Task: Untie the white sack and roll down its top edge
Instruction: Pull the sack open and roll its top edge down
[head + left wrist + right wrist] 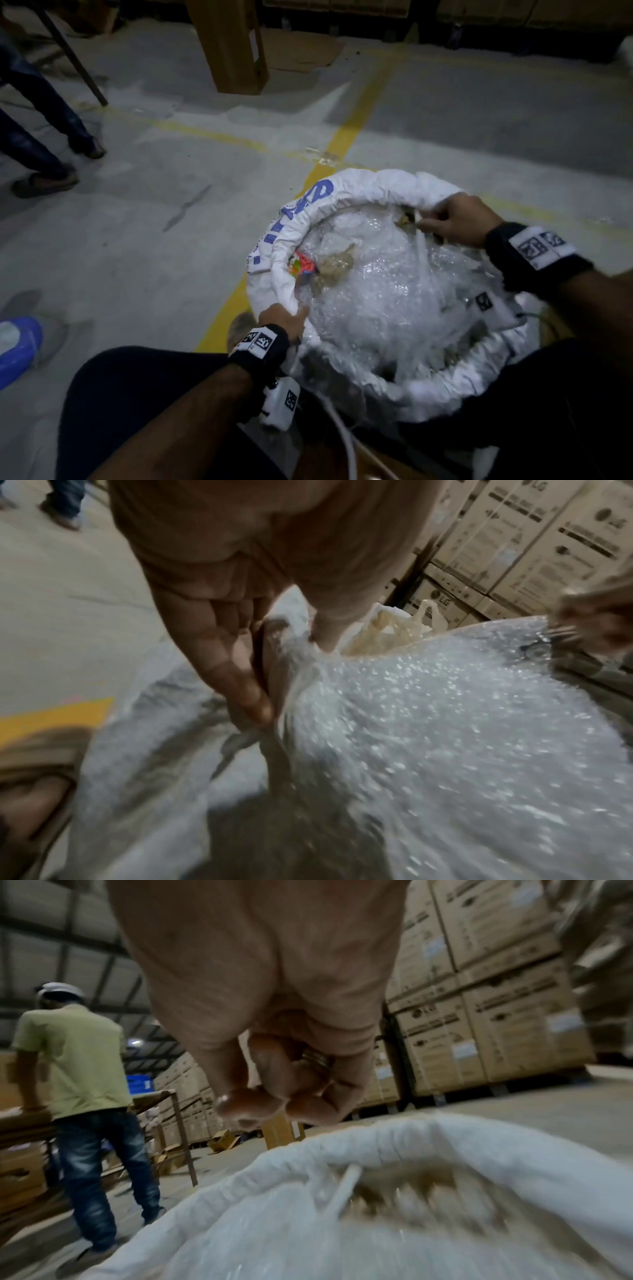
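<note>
One white woven sack with blue print [298,219] stands open on the grey concrete floor [154,171], its rim rolled into a thick collar. Two hands work it: the left hand [286,320] pinches the near-left rim; the right hand [459,219] hovers at the far rim, fingers curled (empty). Clear bubble wrap [373,291] fills the mouth.

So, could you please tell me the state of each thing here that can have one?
White woven sack: untied, mouth open, top edge rolled down.
Clear bubble wrap: inside, exposed.
Left hand: grips the near rim.
Right hand: fingers curled at the far rim.
</note>
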`<move>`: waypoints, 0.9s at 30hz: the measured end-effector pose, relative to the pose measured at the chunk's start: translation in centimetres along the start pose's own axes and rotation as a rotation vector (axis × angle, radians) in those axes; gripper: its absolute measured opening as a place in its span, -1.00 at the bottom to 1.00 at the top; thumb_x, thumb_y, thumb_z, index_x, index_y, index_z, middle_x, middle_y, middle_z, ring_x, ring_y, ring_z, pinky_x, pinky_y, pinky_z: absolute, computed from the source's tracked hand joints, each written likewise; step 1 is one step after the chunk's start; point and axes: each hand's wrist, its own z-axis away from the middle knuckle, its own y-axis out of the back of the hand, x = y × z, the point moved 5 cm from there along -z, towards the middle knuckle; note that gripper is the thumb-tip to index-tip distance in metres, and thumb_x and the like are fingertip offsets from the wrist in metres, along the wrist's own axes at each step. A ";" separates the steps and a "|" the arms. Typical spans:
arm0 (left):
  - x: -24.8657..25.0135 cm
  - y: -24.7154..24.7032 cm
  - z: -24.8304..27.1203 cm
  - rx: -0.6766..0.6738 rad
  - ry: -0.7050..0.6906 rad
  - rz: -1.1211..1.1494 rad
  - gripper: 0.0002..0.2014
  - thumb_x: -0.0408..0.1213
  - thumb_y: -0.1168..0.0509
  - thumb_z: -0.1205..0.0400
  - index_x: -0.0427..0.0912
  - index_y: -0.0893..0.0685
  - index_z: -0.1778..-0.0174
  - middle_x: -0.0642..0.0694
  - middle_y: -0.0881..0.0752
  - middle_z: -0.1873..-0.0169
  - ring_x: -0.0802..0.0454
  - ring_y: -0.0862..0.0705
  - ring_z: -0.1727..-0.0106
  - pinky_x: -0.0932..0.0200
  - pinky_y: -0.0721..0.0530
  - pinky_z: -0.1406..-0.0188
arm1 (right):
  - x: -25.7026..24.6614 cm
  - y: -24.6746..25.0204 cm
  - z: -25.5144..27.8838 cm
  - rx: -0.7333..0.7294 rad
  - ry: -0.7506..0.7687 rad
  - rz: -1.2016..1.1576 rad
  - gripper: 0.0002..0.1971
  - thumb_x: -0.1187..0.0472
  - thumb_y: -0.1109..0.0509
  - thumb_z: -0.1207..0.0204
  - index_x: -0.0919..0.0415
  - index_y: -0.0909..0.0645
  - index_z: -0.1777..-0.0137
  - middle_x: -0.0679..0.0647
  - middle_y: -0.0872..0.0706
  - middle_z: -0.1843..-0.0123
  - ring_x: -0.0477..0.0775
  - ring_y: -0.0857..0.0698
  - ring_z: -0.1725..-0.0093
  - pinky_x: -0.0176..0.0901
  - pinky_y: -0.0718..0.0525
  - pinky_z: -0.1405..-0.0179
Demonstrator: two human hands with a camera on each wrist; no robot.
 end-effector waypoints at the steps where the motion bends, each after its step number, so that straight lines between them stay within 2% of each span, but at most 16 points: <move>1: 0.0 -0.2 0.6 -0.012 0.017 0.036 -0.36 0.22 -0.08 -0.65 -0.32 -0.57 -0.30 -0.24 -0.67 -0.24 -0.21 -0.64 -0.26 0.16 -0.52 -0.08 | 0.9 -1.2 1.2 -0.034 -0.043 -0.067 -0.63 0.10 -0.44 -0.49 0.16 -0.62 0.54 0.14 -0.69 0.54 0.05 -0.59 0.54 -0.15 -0.56 0.36; 3: -0.1 -1.1 0.7 -0.077 0.073 0.200 -0.42 0.12 -0.15 -0.66 -0.38 -0.57 -0.29 -0.29 -0.71 -0.12 -0.23 -0.72 -0.10 0.10 -0.65 -0.09 | 3.1 -3.7 3.6 -0.106 -0.171 -0.153 -0.67 0.13 -0.46 -0.50 0.22 -0.67 0.49 0.06 -0.69 0.58 -0.05 -0.56 0.67 -0.22 -0.59 0.50; 5: 0.1 -2.3 0.6 -0.149 0.111 0.465 -0.51 0.00 -0.22 -0.65 -0.42 -0.58 -0.20 -0.31 -0.73 0.17 -0.24 -0.78 0.18 -0.14 -0.77 0.02 | 5.0 -6.1 5.8 -0.191 -0.306 -0.183 -0.65 0.10 -0.46 -0.50 0.26 -0.70 0.47 0.09 -0.72 0.55 -0.03 -0.57 0.67 -0.25 -0.60 0.53; 7: 0.1 -3.2 0.7 -0.228 0.155 0.589 -0.57 -0.01 -0.24 -0.64 -0.39 -0.53 -0.06 -0.29 -0.68 0.30 -0.31 -0.80 0.16 -0.32 -0.74 0.03 | 5.9 -8.0 7.8 -0.293 -0.420 -0.229 -0.62 0.10 -0.46 -0.51 0.28 -0.70 0.50 0.18 -0.74 0.49 0.02 -0.58 0.66 -0.27 -0.58 0.57; 9: 0.3 -3.8 1.1 -0.278 0.181 0.654 -0.59 0.01 -0.25 -0.64 -0.36 -0.49 -0.01 -0.30 -0.65 0.30 -0.38 -0.78 0.07 -0.39 -0.69 -0.04 | 6.2 -9.2 9.5 -0.382 -0.506 -0.273 -0.60 0.14 -0.44 -0.53 0.30 -0.66 0.53 0.14 -0.69 0.59 -0.03 -0.53 0.74 -0.33 -0.53 0.65; 10: 0.5 -4.1 1.0 -0.288 0.197 0.696 -0.61 -0.01 -0.24 -0.65 -0.35 -0.47 -0.02 -0.30 -0.63 0.30 -0.38 -0.76 0.08 -0.34 -0.70 -0.03 | 6.2 -9.6 10.4 -0.417 -0.543 -0.299 -0.60 0.16 -0.42 -0.55 0.32 -0.64 0.51 0.10 -0.66 0.65 -0.05 -0.50 0.76 -0.35 -0.51 0.67; 12: 0.7 -4.5 0.8 -0.283 0.205 0.786 -0.69 -0.12 -0.23 -0.67 -0.36 -0.47 -0.04 -0.33 -0.62 0.30 -0.30 -0.72 0.22 -0.18 -0.74 0.12 | 5.8 -10.2 11.9 -0.468 -0.584 -0.385 -0.63 0.20 -0.40 -0.56 0.34 -0.60 0.47 0.07 -0.64 0.67 -0.06 -0.49 0.76 -0.36 -0.49 0.67; 14: 0.9 -4.9 0.2 -0.264 0.194 0.856 -0.74 -0.20 -0.23 -0.65 -0.39 -0.53 -0.02 -0.38 -0.67 0.24 -0.26 -0.71 0.29 -0.06 -0.72 0.25 | 5.5 -10.0 12.8 -0.462 -0.556 -0.447 -0.63 0.23 -0.39 -0.57 0.34 -0.58 0.47 0.05 -0.65 0.67 -0.09 -0.50 0.76 -0.39 -0.46 0.71; 16: 0.9 -5.3 -0.5 -0.243 0.186 0.928 -0.76 -0.25 -0.22 -0.65 -0.41 -0.56 -0.03 -0.39 -0.67 0.18 -0.25 -0.70 0.26 0.01 -0.70 0.28 | 5.2 -9.4 13.5 -0.421 -0.507 -0.530 -0.62 0.23 -0.38 -0.58 0.36 -0.58 0.47 0.03 -0.63 0.70 -0.12 -0.50 0.76 -0.40 -0.45 0.72; 20: 1.3 -5.7 -1.6 -0.219 0.194 1.041 -0.86 -0.33 -0.20 -0.66 -0.35 -0.53 0.12 -0.32 -0.58 0.26 -0.10 -0.58 0.34 0.13 -0.58 0.36 | 4.5 -9.3 14.3 -0.450 -0.496 -0.749 -0.65 0.19 -0.41 -0.56 0.39 -0.59 0.40 0.18 -0.68 0.54 -0.05 -0.51 0.69 -0.36 -0.48 0.68; 22: 1.5 -5.9 -2.0 -0.225 0.190 1.047 -0.87 -0.32 -0.20 -0.66 -0.34 -0.53 0.07 -0.31 -0.57 0.24 -0.07 -0.54 0.39 0.19 -0.48 0.43 | 4.3 -10.0 14.8 -0.527 -0.525 -0.715 -0.67 0.17 -0.41 -0.56 0.40 -0.62 0.35 0.19 -0.70 0.52 -0.02 -0.53 0.68 -0.34 -0.51 0.67; 25: 2.1 -6.2 -2.4 -0.241 0.176 1.088 -0.82 -0.29 -0.20 -0.69 -0.36 -0.52 -0.07 -0.32 -0.62 0.18 -0.13 -0.59 0.37 0.27 -0.57 0.62 | 5.2 -11.9 15.8 -0.652 -0.629 -0.529 -0.70 0.17 -0.37 -0.58 0.37 -0.66 0.31 0.21 -0.77 0.42 0.04 -0.66 0.58 -0.25 -0.62 0.55; 27: 2.6 -6.3 -2.6 -0.250 0.164 1.124 -0.79 -0.28 -0.20 -0.70 -0.36 -0.53 -0.13 -0.33 -0.65 0.08 -0.20 -0.66 0.23 0.15 -0.66 0.48 | 5.8 -13.0 16.5 -0.708 -0.686 -0.377 -0.77 0.25 -0.33 -0.57 0.37 -0.65 0.27 0.29 -0.81 0.19 0.13 -0.75 0.40 -0.16 -0.64 0.48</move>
